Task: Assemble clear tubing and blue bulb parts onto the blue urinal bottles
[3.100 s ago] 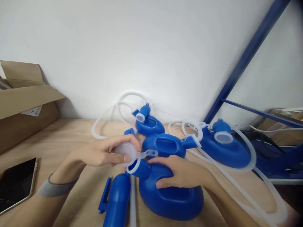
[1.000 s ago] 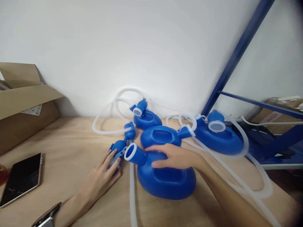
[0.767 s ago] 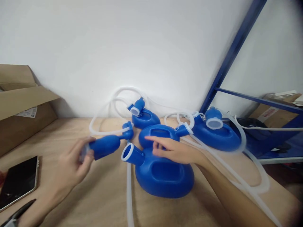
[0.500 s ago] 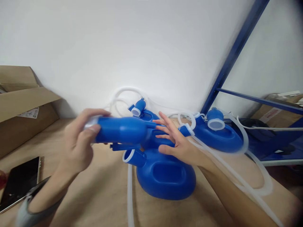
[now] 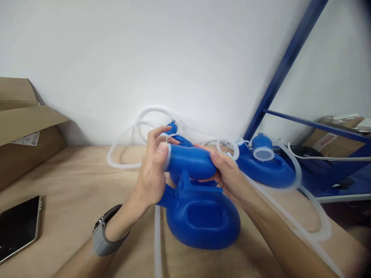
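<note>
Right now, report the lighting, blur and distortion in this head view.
Head view: soft, even light with a bright patch on the wall behind the tubing; the blue shelf post leans from wide-angle distortion; the left hand, right hand and blue funnel piece look slightly motion-soft; corners darken.

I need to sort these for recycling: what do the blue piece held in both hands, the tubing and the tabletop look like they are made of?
Blue piece: looks like moulded plastic, opaque, smooth with a soft sheen and rounded seams. Tubing: translucent whitish and lying in loose curves, so probably soft silicone or PVC; which one cannot be told. Tabletop: pale wood or plywood, matt, with faint grain.
</note>
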### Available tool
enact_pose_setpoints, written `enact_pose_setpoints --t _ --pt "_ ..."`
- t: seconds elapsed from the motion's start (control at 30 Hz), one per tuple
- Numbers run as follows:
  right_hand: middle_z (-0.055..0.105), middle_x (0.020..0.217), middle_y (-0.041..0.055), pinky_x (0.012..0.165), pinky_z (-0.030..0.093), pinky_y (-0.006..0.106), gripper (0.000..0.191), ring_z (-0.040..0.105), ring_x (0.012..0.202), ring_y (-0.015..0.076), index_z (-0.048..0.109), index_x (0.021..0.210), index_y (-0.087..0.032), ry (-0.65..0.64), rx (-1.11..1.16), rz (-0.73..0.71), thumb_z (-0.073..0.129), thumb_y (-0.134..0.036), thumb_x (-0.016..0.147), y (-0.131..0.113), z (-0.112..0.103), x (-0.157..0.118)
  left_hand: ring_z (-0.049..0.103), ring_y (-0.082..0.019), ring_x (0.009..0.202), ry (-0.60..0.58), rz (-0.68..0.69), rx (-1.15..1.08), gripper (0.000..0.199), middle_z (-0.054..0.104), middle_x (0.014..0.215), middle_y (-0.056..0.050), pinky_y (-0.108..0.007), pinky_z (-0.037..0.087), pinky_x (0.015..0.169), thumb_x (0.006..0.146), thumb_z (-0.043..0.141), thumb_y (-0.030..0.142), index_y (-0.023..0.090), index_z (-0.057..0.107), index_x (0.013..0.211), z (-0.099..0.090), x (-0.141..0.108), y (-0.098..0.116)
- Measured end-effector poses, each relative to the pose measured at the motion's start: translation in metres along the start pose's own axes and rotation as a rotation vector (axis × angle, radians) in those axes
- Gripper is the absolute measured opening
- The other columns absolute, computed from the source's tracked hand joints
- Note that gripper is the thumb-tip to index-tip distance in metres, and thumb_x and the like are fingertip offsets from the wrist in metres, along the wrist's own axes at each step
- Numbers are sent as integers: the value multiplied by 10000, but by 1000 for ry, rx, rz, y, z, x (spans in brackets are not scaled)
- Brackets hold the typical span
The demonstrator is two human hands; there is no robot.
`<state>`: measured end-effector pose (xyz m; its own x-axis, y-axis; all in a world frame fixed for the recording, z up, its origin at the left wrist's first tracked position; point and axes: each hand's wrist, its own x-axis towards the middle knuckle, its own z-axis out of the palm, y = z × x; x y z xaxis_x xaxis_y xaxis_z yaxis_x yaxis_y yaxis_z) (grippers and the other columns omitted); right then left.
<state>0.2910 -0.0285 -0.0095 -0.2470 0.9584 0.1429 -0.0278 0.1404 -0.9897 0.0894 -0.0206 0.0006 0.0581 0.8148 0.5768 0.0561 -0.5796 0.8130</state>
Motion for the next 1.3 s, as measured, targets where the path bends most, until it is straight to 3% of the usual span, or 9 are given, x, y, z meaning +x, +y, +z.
enact_pose_setpoints --t 0.17,0.37,0.53,0.63,0.77,0.87,1.0,1.2,1.3 --pt "205 1746 64 902 676 421 905 502 1452 374 232 1674 -418 -137 -253 -140 661 -679 921 -6 -19 -8 616 -188 773 81 -208 -101 376 674 985 -26 -293 533 685 1040 433 566 273 620 1183 0 7 -7" --pt "489 1576 102 1180 471 585 624 494 1454 354 414 1612 -384 -135 -790 -706 609 -475 1026 -3 -34 -5 606 -160 688 138 -567 -291 398 683 959 -32 -249 531 578 977 540 579 239 687 1119 2 15 4" --pt "512 1590 140 1112 553 478 749 581 1398 344 412 1620 -309 -269 -985 -976 735 -433 957 1 -27 -6 641 -165 654 44 -759 -423 463 712 862 -42 -241 536 548 913 623 638 208 708 1063 2 15 9" --pt "506 1609 144 1090 571 479 771 606 1377 355 347 1657 -284 -219 -988 -1036 690 -408 977 4 -23 -8 634 -154 623 25 -766 -439 499 714 853 -43 -234 525 533 925 600 661 198 710 1075 2 13 11" --pt "527 1601 89 1103 555 522 692 611 1370 383 429 1622 -329 -138 -872 -1027 616 -522 984 11 -20 -9 705 -197 714 43 -775 -471 578 749 1040 -83 -309 590 637 992 480 664 238 646 1346 7 10 19" --pt "617 1511 87 1070 574 495 684 669 1292 377 557 1537 -319 -79 -787 -968 695 -532 901 13 -16 -10 741 -277 1044 105 -791 -480 626 701 1319 -111 -407 622 872 1028 399 661 293 531 1518 13 9 19" --pt "690 1409 110 1023 598 483 620 721 1205 354 647 1429 -281 -32 -731 -930 691 -321 811 10 -10 -9 518 -333 1454 131 -728 -480 652 567 1556 -81 -485 527 1110 1030 387 665 304 504 1560 16 6 11" --pt "736 1305 128 962 615 433 607 751 1133 320 697 1347 -231 -21 -592 -992 677 -224 740 6 -2 -7 658 -404 1288 94 -687 -454 778 667 1432 -107 -576 578 1012 944 427 799 330 511 1558 15 -1 14" --pt "739 1293 131 959 610 450 544 751 1129 329 708 1341 -238 -25 -494 -980 701 -314 802 7 -2 -8 737 -378 1155 51 -638 -448 820 691 1386 -123 -564 621 946 946 386 819 306 478 1579 13 -5 18"
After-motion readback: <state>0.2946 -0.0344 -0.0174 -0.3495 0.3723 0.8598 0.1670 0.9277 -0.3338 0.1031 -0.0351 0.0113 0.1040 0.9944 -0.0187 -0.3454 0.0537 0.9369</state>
